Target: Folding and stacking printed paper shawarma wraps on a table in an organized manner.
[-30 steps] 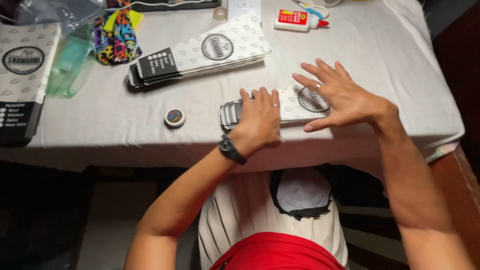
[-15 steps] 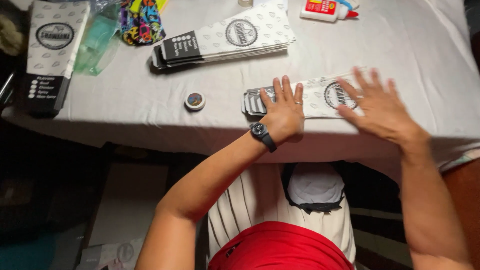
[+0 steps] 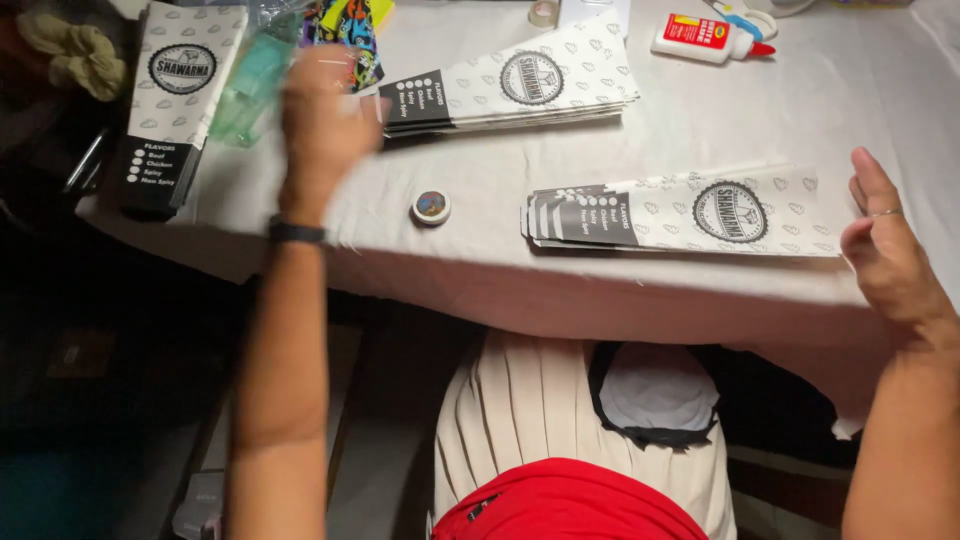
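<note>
I saw the near stack of paper sleeves [image 3: 680,212] lying flat at the table's front edge, long axis left-right. Right hand [image 3: 885,250] sat just off its right end, fingers loosely spread, holding nothing. Left hand [image 3: 322,120] was raised well to the left, blurred; couldn't tell its grip.

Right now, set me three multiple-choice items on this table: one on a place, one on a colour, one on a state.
1. Where is the small round tin?
A. left of the near stack of paper sleeves
B. on top of that stack
C. beside the glue bottle

2. The glue bottle's cap is:
A. blue
B. red
C. green

3. The right hand is:
A. gripping the near stack
B. holding the glue bottle
C. open, holding nothing

Answers: A, the tin lies on bare cloth left of the stack; B, the tip is red; C, its fingers are spread off the stack's right end.
</note>
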